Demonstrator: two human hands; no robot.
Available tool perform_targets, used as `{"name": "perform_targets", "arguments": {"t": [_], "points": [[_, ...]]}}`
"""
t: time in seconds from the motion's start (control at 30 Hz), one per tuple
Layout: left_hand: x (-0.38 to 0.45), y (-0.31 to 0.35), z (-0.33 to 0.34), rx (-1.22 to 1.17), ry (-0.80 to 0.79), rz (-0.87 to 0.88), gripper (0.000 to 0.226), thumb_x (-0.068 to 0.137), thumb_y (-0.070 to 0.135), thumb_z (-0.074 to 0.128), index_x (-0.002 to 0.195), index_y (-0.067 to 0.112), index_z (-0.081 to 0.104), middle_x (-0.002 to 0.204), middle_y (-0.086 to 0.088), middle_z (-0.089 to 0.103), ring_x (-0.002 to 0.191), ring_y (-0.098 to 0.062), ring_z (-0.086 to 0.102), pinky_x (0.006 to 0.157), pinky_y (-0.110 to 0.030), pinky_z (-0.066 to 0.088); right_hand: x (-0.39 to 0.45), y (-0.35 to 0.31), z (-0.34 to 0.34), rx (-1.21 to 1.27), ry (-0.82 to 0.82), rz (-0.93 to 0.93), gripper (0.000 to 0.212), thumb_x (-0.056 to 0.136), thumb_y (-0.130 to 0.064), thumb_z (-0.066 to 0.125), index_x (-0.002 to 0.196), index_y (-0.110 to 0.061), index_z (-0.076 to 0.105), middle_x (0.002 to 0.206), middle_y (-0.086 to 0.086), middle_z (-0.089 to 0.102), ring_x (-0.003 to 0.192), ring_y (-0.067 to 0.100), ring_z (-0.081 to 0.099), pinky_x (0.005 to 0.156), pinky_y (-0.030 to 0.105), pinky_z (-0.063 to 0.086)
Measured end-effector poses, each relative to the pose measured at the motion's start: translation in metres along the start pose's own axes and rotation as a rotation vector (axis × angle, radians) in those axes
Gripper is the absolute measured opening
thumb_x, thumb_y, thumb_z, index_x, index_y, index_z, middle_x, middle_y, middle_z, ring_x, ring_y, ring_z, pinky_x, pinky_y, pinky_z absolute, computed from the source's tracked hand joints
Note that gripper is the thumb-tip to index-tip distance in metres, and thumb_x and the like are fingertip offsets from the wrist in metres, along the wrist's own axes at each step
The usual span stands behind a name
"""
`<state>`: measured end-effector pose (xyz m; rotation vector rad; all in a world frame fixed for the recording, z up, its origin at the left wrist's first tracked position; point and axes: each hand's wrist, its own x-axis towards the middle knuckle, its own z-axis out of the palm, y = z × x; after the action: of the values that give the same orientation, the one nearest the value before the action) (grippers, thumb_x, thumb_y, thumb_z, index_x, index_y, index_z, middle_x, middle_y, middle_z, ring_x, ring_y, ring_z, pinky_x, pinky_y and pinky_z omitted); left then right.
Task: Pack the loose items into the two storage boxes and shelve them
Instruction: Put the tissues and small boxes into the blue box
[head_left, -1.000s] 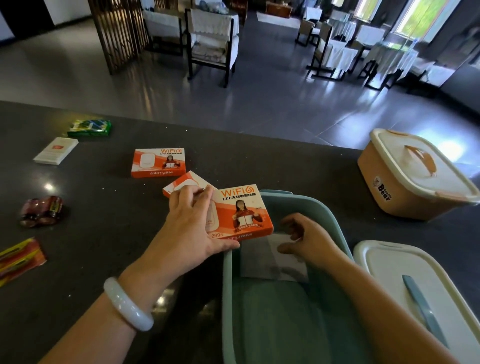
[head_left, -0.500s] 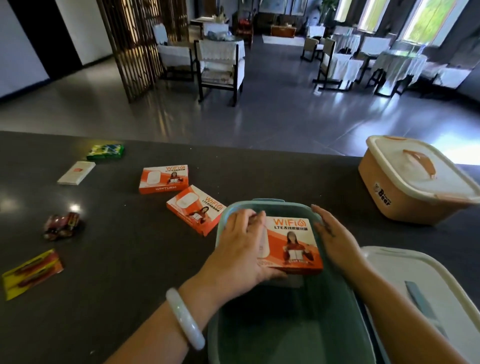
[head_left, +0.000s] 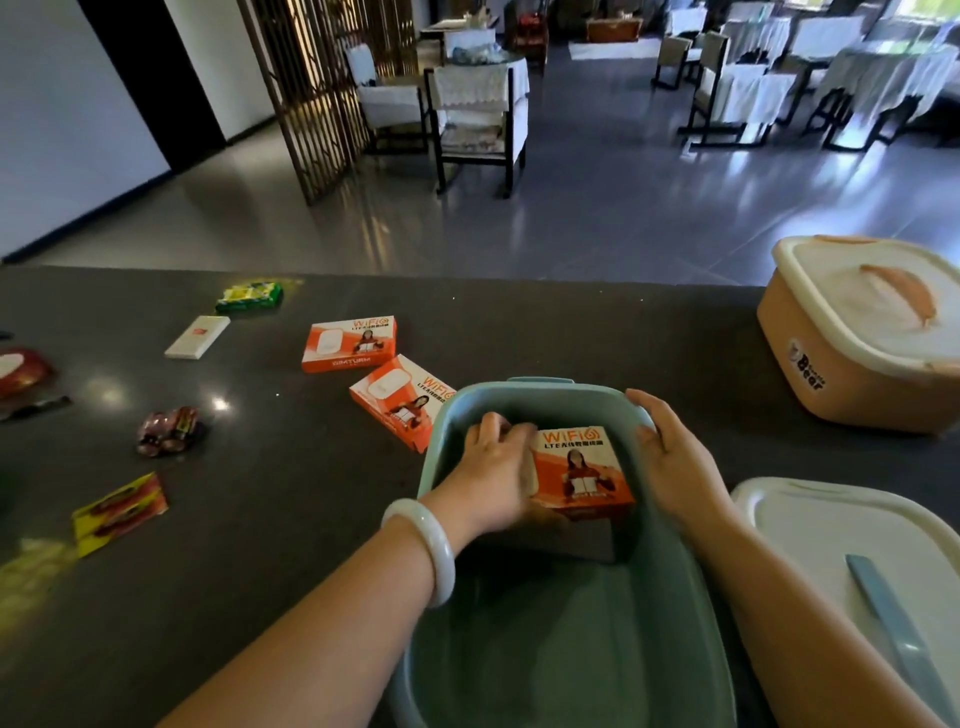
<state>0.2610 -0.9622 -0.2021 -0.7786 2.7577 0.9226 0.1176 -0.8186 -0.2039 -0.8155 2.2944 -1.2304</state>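
There is one camera only, worn on the person's head. It looks forward and down, close over the green box (head_left: 545, 400) on the dark bench (head_left: 291, 519), with the dining room wide beyond that box.

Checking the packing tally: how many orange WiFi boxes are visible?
3: one orange WiFi box inside the open teal storage box under the left hand, two on the dark counter and. Hidden ones possible.

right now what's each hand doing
Left hand: holding the orange WiFi router box inside the teal storage box.
Right hand: open, resting on its rim.
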Motion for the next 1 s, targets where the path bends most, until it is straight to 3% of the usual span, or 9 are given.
{"name": "perform_targets", "arguments": {"t": [0.2,0.57,1.0], "points": [[0.014,-0.001,0.002,0.092,-0.082,-0.081,0.105,0.059,0.057,0.083,0.145,0.036,0.025,0.149,0.0,0.02,0.14,-0.029,0.019,0.115,-0.051,0.021,0.001,0.004,0.0,0.01,-0.014,-0.007,0.041,0.103,-0.019,0.035,0.142,-0.032,0.035,0.117,0.0,0.054,0.086,0.004,0.052,0.061,0.015,0.039],[0.024,-0.004,0.009,0.258,-0.208,-0.071,0.116,0.055,0.059,0.085,0.146,0.033,0.018,0.15,0.0,0.017,0.14,-0.03,0.016,0.115,-0.056,0.022,0.0,0.003,-0.001,0.014,-0.031,-0.015,0.041,0.103,-0.021,0.036,0.143,-0.032,0.033,0.112,-0.004,0.053,0.08,-0.005,0.05,0.058,0.012,0.036],[0.028,-0.013,0.039,0.343,-0.064,-0.03,0.111,0.056,0.056,0.084,0.143,0.031,0.02,0.143,-0.003,0.025,0.134,-0.03,0.027,0.111,-0.055,0.028,0.0,0.001,-0.001,0.003,-0.032,-0.002,0.042,0.103,-0.021,0.035,0.144,-0.031,0.033,0.102,-0.005,0.051,0.077,-0.001,0.051,0.058,0.015,0.037]]}}
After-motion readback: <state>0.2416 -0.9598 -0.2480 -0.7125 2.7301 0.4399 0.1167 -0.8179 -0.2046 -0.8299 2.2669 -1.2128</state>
